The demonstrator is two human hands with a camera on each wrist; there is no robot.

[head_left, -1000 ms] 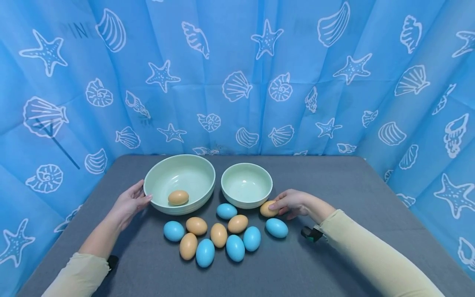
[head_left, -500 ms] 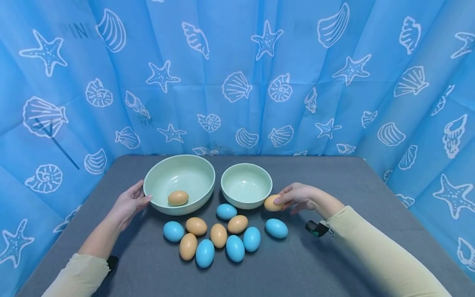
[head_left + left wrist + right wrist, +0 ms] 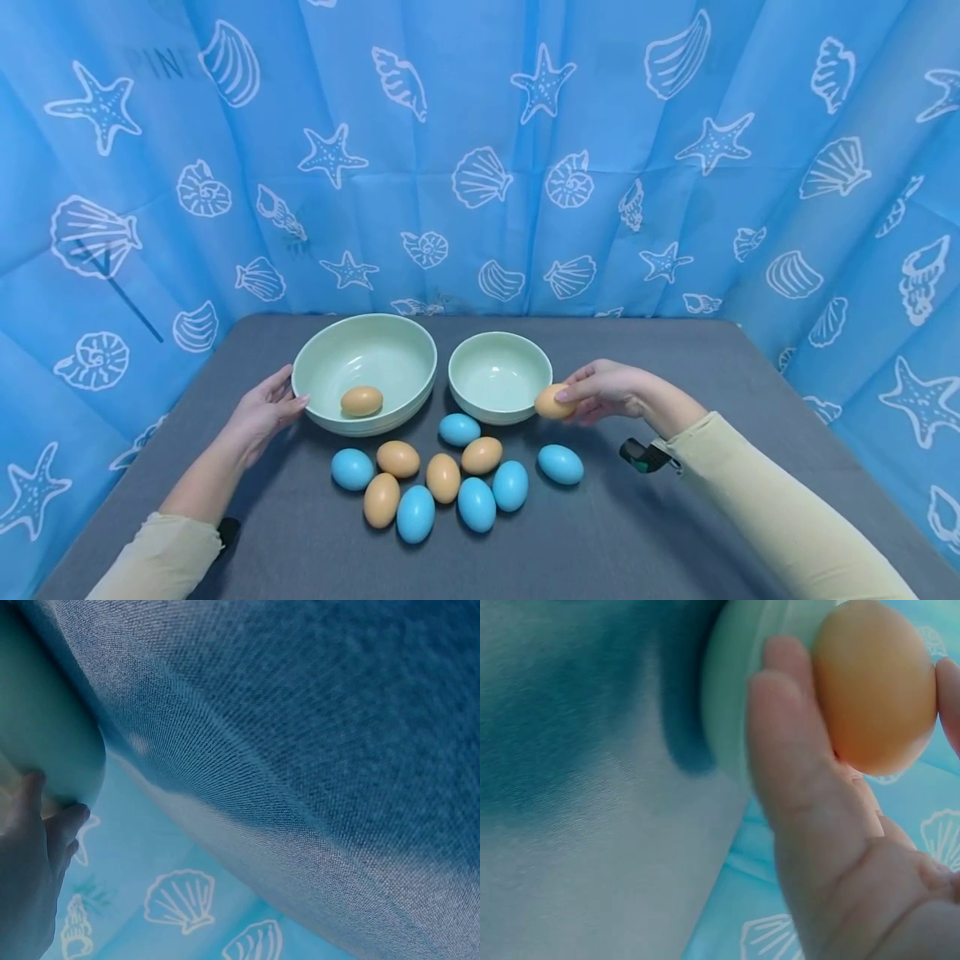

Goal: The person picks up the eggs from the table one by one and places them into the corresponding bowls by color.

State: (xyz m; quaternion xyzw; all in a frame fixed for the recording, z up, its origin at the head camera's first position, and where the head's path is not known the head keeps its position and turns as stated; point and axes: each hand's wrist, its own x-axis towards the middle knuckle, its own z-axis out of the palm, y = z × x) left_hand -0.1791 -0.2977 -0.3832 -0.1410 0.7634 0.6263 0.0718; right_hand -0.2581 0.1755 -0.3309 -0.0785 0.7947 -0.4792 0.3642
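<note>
Tan egg (image 3: pixel 552 402), smooth-shelled, gleaming softly: the right hand (image 3: pixel 611 390), the nearer one, pinches it between thumb and fingers, to their left, its long axis roughly sideways, pointing toward the small green bowl (image 3: pixel 498 371) just beside it. Farther left, the left hand (image 3: pixel 261 414) touches the large green bowl (image 3: pixel 397 358).

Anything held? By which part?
Right hand pinches an oval, orange-tan egg by its opposite sides. Left hand touches the left side of the large, round, pale-green bowl.
</note>
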